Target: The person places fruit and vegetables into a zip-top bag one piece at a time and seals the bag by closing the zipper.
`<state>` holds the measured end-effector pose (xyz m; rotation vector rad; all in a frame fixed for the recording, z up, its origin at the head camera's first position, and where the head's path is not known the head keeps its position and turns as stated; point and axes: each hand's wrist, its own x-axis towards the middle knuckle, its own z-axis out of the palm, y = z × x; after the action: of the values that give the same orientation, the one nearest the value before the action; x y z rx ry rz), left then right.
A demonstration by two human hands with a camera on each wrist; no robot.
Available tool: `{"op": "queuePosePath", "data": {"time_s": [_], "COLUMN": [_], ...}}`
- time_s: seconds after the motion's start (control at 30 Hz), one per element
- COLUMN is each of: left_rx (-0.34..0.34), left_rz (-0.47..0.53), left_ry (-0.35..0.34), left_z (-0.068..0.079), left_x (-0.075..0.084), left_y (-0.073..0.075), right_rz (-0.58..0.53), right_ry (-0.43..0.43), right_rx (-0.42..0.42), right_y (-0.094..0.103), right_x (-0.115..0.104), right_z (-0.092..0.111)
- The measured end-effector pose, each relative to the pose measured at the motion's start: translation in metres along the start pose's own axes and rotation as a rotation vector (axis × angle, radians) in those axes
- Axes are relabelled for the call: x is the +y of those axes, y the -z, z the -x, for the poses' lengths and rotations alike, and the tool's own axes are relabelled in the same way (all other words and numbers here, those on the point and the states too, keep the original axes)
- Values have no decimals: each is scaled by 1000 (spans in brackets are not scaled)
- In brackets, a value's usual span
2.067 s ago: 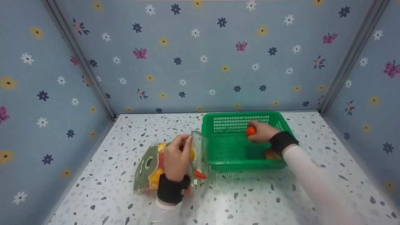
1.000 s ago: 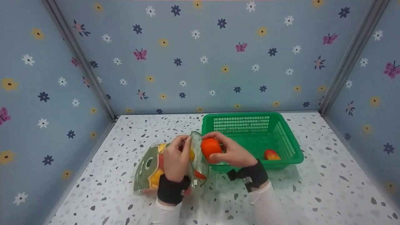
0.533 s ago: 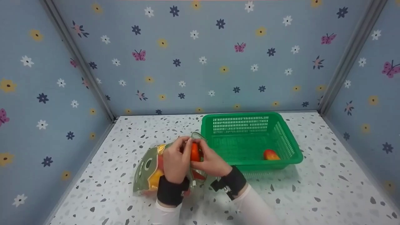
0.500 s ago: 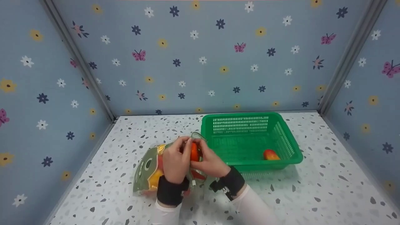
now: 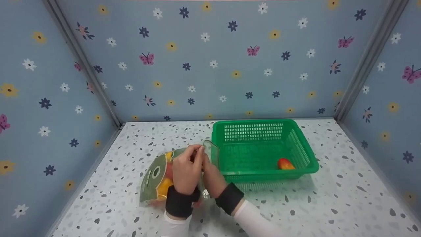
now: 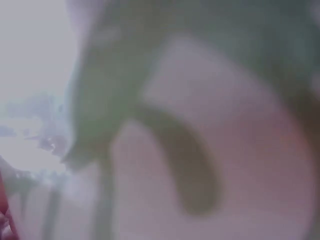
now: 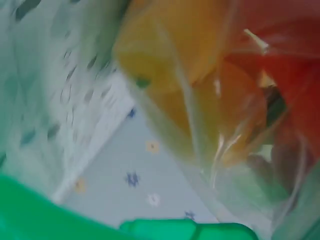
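A clear zip bag (image 5: pixel 152 184) with a green cartoon face lies on the left, filled with yellow, orange and red fruit or vegetables. My left hand (image 5: pixel 185 169) pinches the edge of its mouth between thumb and fingers. My right hand (image 5: pixel 213 177) reaches into the mouth, its fingers hidden behind the left hand and the plastic. The round orange-red fruit it carried is out of sight in the head view. In the right wrist view, a yellow-orange fruit (image 7: pixel 170 45) and a red one (image 7: pixel 295 85) show through the plastic. Blurred bag print (image 6: pixel 190 165) fills the left wrist view.
A green plastic basket (image 5: pixel 263 175) stands right of the bag, close to the right forearm. One red-yellow fruit (image 5: pixel 285 164) lies in its near right corner. The speckled white table (image 5: pixel 312 210) is bounded by flower-patterned panels (image 5: pixel 227 49) at the back and sides.
My right hand has taken the orange-red fruit from the basket, brought it left and pushed into the bag's mouth, where the fruit has vanished from view. The left hand has stayed nearly still.
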<state>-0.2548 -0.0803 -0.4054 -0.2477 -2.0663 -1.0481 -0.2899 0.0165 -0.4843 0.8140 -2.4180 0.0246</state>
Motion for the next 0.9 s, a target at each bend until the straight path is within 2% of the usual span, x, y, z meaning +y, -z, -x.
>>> {"op": "queuePosePath", "data": {"time_s": [0.03,0.1,0.13,0.2,0.23,0.27,0.33,0.43,0.53,0.73,0.9], "left_rx": [-2,-4,-5,-4,-2,1,10,23,24,15,23], "left_rz": [1,3,2,2,3,6,17,44,69,97,103], "left_ry": [2,1,0,-4,-8,-14,-22,-33,-30,-9,20], "left_z": [0,0,0,0,0,0,0,-1,-1,-1,-1], "left_x": [1,2,2,2,2,2,1,0,-2,-3,-4], "left_y": [0,1,1,1,1,1,1,1,0,0,0], "right_rz": [169,337,260,-4,-104,-109,-102,-234,-345,-364,-465], "right_ry": [2,-40,-81,-135,-146,-154,-141,-106,-122,-109,-118], "right_rx": [60,185,250,376,411,405,342,219,122,-21,-119], "right_y": [-1,-4,-7,-10,-10,-9,-5,3,11,18,22], "right_x": [-1,-3,-4,-5,-6,-6,-5,-4,-1,2,8], "right_z": [0,-1,-2,-4,-4,-3,-1,3,4,5,2]}}
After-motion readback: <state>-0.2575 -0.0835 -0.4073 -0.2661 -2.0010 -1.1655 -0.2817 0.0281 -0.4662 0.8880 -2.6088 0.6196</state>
